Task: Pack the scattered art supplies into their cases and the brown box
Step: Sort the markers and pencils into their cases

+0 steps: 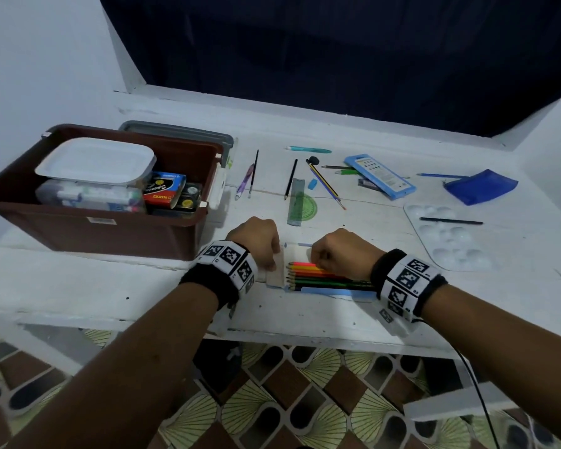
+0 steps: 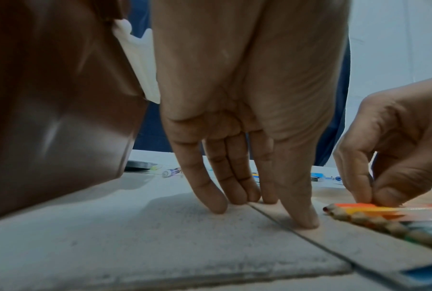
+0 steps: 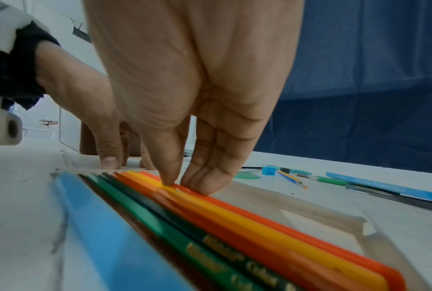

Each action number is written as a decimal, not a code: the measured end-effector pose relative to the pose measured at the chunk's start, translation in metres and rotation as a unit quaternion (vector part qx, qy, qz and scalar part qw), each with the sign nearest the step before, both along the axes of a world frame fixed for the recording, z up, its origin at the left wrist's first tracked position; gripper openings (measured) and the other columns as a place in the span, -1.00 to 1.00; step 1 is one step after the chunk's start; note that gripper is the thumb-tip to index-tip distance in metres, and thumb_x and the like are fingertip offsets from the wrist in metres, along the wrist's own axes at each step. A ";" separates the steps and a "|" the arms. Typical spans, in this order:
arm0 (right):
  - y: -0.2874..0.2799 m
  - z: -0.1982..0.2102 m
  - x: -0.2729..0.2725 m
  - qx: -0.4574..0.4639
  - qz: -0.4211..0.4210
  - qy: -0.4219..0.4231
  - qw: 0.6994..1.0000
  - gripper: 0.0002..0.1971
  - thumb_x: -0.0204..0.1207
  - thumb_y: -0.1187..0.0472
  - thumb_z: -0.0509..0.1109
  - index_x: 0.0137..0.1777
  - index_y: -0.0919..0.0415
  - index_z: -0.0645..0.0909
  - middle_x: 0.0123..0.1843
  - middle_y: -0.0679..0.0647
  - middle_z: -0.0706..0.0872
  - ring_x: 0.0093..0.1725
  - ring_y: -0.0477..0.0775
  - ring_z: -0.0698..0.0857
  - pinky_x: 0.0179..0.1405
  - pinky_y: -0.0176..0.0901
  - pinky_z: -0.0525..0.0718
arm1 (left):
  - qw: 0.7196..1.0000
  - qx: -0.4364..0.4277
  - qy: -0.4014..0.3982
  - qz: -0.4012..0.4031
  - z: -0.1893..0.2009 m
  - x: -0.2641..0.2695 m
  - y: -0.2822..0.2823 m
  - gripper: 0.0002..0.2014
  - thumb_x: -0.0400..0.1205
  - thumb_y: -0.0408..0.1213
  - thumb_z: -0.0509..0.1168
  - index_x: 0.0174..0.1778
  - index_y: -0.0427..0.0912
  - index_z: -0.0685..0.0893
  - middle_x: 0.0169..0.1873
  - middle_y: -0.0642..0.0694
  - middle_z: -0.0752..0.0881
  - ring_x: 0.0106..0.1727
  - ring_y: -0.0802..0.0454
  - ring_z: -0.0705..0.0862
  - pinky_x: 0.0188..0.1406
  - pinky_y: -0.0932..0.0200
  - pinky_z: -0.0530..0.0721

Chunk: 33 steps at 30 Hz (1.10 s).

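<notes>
Cardboard, pale and flat, is what I have under both hands: an opened pencil case (image 1: pixel 297 254) lies on the white table (image 1: pixel 110 286) at its near edge, with a row of coloured pencils (image 1: pixel 321 275) in it, tips toward my left fingers. My right hand (image 1: pixel 337 251) has its fingertips (image 3: pixel 200 187) pressed down on the orange pencil (image 3: pixel 272 224) at the far side of the row, thumb tip beside them on the yellow one; whether they pinch it I cannot tell. My left hand (image 1: pixel 259 241) holds the case flap (image 2: pixel 359 242) flat with straight fingers (image 2: pixel 302 212), nothing gripped. Left of those fingers stands the brown box (image 1: pixel 88 228), already holding containers. Beyond my right fingertips lie a green ruler (image 1: pixel 296 202), loose pencils and brushes, a blue flat case (image 1: pixel 379 176), a blue pouch (image 1: pixel 480 186) and a white paint palette (image 1: pixel 450 241).
</notes>
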State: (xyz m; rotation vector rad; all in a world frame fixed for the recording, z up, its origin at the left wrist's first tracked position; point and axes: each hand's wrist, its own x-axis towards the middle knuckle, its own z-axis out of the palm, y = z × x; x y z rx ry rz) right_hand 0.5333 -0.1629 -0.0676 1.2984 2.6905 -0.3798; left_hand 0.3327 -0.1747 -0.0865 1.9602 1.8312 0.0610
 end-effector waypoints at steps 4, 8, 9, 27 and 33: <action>0.001 0.001 0.004 -0.015 -0.009 0.013 1.000 -0.83 0.60 0.25 0.34 0.03 0.17 0.77 -0.05 0.06 0.81 -0.05 0.06 0.74 0.03 -0.13 0.67 | 1.000 -0.004 -0.002 -0.012 0.006 0.002 -0.002 -0.58 0.34 -0.25 0.65 0.11 -0.13 0.76 0.07 -0.11 0.77 0.07 -0.09 0.73 0.13 -0.04 0.74; 0.008 0.004 0.010 -0.021 -0.016 0.042 0.999 -0.90 0.57 0.20 0.40 -0.06 0.09 0.76 -0.09 -0.01 0.81 -0.14 -0.07 0.70 -0.08 -0.26 0.61 | 1.000 -0.010 -0.015 -0.009 0.009 0.001 0.003 -0.65 0.37 -0.28 0.62 0.07 -0.15 0.80 0.02 -0.11 0.79 0.05 -0.08 0.75 0.12 -0.03 0.75; 0.010 0.005 0.012 -0.021 -0.014 0.050 0.998 -0.92 0.57 0.18 0.41 -0.11 0.04 0.74 -0.11 -0.03 0.81 -0.17 -0.09 0.69 -0.11 -0.26 0.60 | 1.000 -0.007 -0.018 -0.005 0.009 0.000 0.005 -0.70 0.39 -0.28 0.60 0.03 -0.15 0.82 -0.01 -0.11 0.80 0.04 -0.09 0.76 0.11 -0.02 0.75; 0.145 0.017 0.063 0.015 -0.134 0.072 0.988 -0.88 0.58 0.20 0.36 -0.19 0.07 0.66 -0.09 0.05 0.77 -0.08 0.08 0.68 -0.13 -0.10 0.61 | 0.998 0.045 0.021 -0.044 0.030 0.054 0.107 -0.80 0.48 -0.24 0.38 -0.02 -0.15 0.80 0.01 -0.16 0.75 0.02 -0.15 0.73 0.03 0.04 0.75; 0.209 0.007 0.106 0.071 -0.362 -0.029 0.929 -0.42 0.47 -0.06 0.43 0.41 0.11 0.34 0.34 0.25 0.43 0.36 0.35 0.41 0.26 0.24 0.54 | 0.996 0.026 -0.001 -0.081 0.036 0.081 0.154 -0.77 0.44 -0.19 0.50 0.01 -0.10 0.81 0.02 -0.08 0.74 0.05 -0.07 0.71 0.00 0.10 0.72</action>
